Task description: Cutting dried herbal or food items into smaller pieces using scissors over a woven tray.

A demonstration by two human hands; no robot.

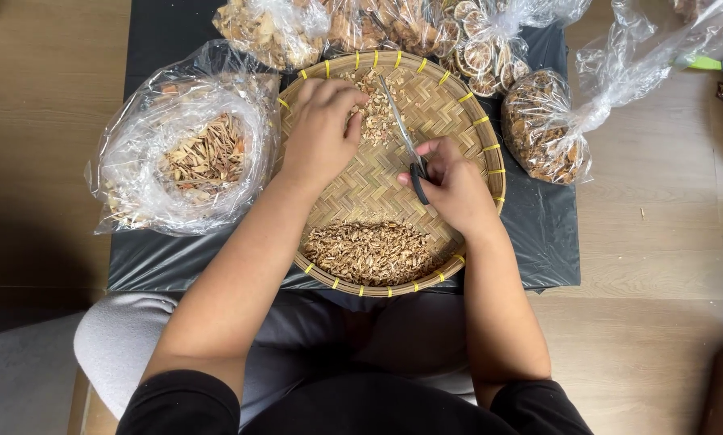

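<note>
1. The left hand (323, 129) curls loosely, fingertips pinching dried chips (375, 113) at the far side of the woven tray (361, 189).
2. The right hand (451, 187) grips black-handled scissors (403, 138), blades nearly closed, pointing into those chips.
3. A chopped pile (369, 251) lies at the tray's near edge.

black short sleeves; bare forearms, grey trousers

Light wooden plank floor (659, 266) throughout, evenly lit. A black plastic sheet (551, 234) is spread over it. Grey rug edge (15, 379) at lower left.
</note>
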